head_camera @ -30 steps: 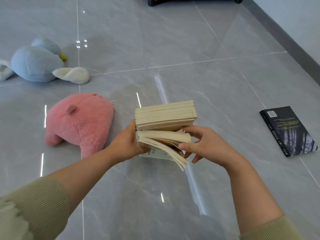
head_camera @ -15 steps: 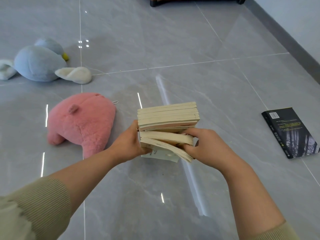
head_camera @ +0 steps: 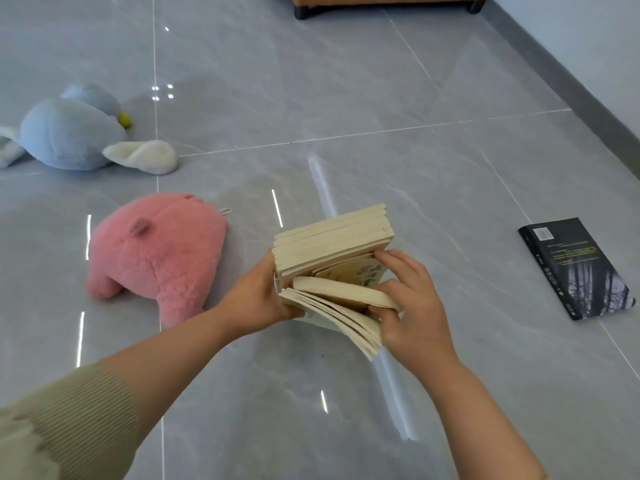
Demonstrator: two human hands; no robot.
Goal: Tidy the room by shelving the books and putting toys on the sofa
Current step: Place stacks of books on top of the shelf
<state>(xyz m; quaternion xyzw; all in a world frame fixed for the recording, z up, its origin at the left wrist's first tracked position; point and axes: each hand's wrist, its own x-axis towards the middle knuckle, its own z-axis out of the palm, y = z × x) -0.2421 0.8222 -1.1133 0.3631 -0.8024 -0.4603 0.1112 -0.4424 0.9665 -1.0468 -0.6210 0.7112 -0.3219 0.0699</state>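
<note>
- The left hand (head_camera: 256, 296) holds a stack of books (head_camera: 332, 240) above the floor (head_camera: 346, 98). Its grip is curled round the spine side, with the thumb low on the near edge.
- The right hand (head_camera: 412, 313) works at the open side of the same stack. Its grip pinches a curved bundle of pages from the lowest book, thumb below and fingers (head_camera: 398, 261) reaching onto an illustrated cover just above.
- The upper books in the stack are closed, with their cream page edges facing the camera. The lowest one hangs open, its pages fanning down and to the right.
- A black book (head_camera: 575, 268) lies flat on the grey tiles, well apart to the right of the hands, back cover up, near the dark skirting board (head_camera: 571, 88).
- A pink plush toy (head_camera: 156, 258) lies on the floor just left of the left forearm, partly behind it.
- A blue plush toy (head_camera: 69, 140) with white limbs and a yellow beak lies farther off at the left edge, apart from the pink one.
- The sofa (head_camera: 381, 0) shows only as a brown lower edge and dark feet at the top of the view, far beyond the stack.
- A ribbed olive sleeve (head_camera: 69, 420) covers the left upper forearm.
</note>
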